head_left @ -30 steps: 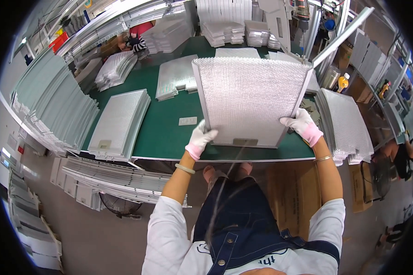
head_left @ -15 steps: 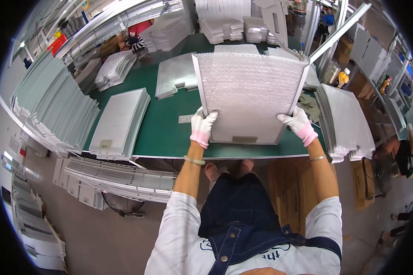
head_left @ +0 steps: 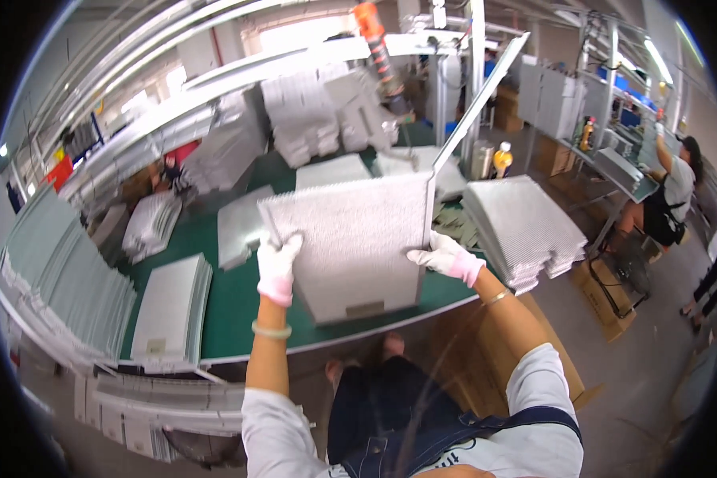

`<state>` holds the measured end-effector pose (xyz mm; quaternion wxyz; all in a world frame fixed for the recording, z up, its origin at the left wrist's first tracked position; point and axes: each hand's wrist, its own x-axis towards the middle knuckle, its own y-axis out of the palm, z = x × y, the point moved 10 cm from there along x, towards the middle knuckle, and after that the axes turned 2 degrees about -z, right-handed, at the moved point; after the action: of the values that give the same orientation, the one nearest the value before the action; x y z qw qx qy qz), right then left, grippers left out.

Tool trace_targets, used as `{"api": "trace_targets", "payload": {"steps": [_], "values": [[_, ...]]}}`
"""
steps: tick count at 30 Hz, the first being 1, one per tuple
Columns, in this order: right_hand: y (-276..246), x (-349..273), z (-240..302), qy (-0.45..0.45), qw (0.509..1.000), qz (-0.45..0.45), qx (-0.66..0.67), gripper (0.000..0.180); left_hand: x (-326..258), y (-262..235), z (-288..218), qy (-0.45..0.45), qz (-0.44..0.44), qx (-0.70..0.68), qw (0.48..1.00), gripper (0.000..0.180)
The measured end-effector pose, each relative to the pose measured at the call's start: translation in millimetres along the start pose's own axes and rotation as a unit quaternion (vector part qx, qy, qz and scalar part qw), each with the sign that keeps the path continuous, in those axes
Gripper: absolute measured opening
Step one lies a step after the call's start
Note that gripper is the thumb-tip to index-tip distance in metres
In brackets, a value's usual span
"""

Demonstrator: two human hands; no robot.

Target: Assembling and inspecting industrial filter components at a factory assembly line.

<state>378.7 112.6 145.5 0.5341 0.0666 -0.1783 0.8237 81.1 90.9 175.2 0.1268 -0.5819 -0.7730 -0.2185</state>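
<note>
I hold a metal mesh filter panel [head_left: 350, 247] tilted up over the green table, its lower edge near the table's front edge. My left hand [head_left: 279, 267], in a white glove with a pink cuff, is closed round the panel's left side. On the right side, my right hand [head_left: 450, 259], gloved alike, pinches the edge with the thumb on the front face. A light metal frame strip [head_left: 482, 99] slants up and away from the panel's upper right corner. Low on the mesh is a small dark rectangular plate [head_left: 365, 308]. Fingers behind the panel are hidden.
Framed panels [head_left: 167, 311] lie stacked at the left of the green table [head_left: 239, 331], beside a taller stack [head_left: 64, 271]. Mesh sheets [head_left: 522, 223] are piled at the right, near a yellow bottle [head_left: 502, 159]. An orange-topped power screwdriver [head_left: 378, 48] hangs above. Another person [head_left: 669, 191] sits far right.
The view has swung up and to the right, blurring slightly. Both hands keep their hold on the panel, which now sits lower and further left in view, with the strip still slanting from its corner.
</note>
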Motion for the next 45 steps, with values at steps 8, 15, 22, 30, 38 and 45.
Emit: {"api": "trace_targets", "payload": {"steps": [8, 15, 22, 30, 38, 45], "values": [[-42.6, -45.1, 110.9, -0.081, 0.944, -0.163, -0.273, 0.049, -73.6, 20.5, -10.8, -0.064, 0.036, 0.019, 0.997, 0.036], [-21.3, -90.4, 18.5, 0.017, 0.990, -0.142, 0.007, 0.028, -119.7, 1.4, 38.9, -0.161, 0.108, 0.044, 0.980, 0.034], [5.5, -138.3, -34.4, 0.130, 0.983, -0.123, 0.046, 0.018, -146.5, 22.9, 42.1, -0.192, 0.142, -0.059, 0.969, 0.023], [-30.5, -145.7, -28.1, 0.151, 0.980, -0.067, 0.107, 0.045, -164.9, 22.9, 85.8, -0.253, 0.151, -0.060, 0.954, 0.017], [-23.2, -125.3, 4.3, 0.180, 0.983, 0.022, 0.036, 0.047, -167.2, 36.3, 84.0, -0.273, 0.164, -0.078, 0.945, 0.019], [0.5, -101.7, 17.4, 0.144, 0.939, 0.219, -0.225, 0.031, -163.0, 38.3, 104.5, -0.299, 0.176, -0.127, 0.929, 0.020]]}}
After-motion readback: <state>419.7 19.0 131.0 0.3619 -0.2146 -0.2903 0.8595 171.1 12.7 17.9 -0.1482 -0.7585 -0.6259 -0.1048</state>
